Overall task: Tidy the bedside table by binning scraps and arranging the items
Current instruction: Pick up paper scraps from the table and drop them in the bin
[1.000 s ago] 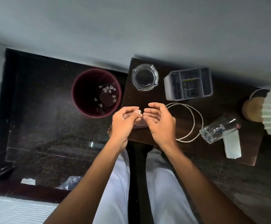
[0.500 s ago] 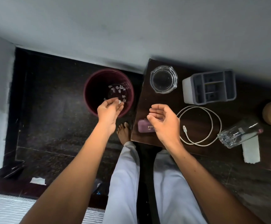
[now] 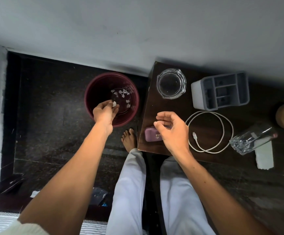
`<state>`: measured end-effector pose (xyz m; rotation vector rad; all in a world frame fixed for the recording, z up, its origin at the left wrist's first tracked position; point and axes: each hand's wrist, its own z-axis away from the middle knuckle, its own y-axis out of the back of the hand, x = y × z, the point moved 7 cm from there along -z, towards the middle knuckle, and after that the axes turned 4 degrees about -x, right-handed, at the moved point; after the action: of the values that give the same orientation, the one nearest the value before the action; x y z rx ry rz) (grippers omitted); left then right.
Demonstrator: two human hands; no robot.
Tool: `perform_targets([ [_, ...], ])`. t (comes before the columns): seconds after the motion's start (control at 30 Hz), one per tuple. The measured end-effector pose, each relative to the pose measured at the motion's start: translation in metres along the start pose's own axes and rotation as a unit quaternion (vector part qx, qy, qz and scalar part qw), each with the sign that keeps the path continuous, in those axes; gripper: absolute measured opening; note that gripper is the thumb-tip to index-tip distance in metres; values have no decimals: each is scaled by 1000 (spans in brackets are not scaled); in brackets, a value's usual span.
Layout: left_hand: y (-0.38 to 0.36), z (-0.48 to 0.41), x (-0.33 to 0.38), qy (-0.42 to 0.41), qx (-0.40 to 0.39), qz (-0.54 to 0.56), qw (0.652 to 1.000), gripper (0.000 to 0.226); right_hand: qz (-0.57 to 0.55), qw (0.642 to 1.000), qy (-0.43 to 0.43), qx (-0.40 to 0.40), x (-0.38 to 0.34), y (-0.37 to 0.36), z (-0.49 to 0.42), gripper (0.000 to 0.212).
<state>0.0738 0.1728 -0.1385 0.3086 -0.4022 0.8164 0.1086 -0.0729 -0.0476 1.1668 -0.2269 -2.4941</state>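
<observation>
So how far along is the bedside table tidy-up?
Done: white scraps already lie in the bin. In hand: the left hand holds another scrap over it. Left: the tipped glass, paper strip, cable and purple case need arranging.

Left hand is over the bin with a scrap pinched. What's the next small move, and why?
Probably just open the fingers and let it drop. The left hand holds the white scrap directly above the open maroon bin, where other white scraps already lie, so no more reaching looks needed. The right hand hovers over the table, seemingly empty.
</observation>
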Motion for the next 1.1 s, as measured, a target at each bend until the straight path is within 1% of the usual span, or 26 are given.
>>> perform_targets([
  [0.17,9,0,-4,1,19,-4,1000,21,-3,1000,1,-3,0,-2,-1,23],
  [0.37,6,9,-6,-5,-15,16,1000,29,1,1000,1,-5,3,5,7,23],
  [0.6,-11,39,-13,-43,-48,-30,997,32,-11,1000,5,9,10,24,20,23],
  [0.7,-39,69,-20,-78,-87,-70,991,29,-2,999,23,25,10,44,28,20],
  [0.83,-86,116,-34,-108,-151,-84,979,20,-5,997,43,65,10,85,29,15],
  [0.93,-117,149,-47,-114,-189,-88,971,19,6,995,57,83,9,119,27,14],
  [1.1,-159,186,-78,-105,-232,-114,960,18,24,991,71,110,15,173,28,15],
])
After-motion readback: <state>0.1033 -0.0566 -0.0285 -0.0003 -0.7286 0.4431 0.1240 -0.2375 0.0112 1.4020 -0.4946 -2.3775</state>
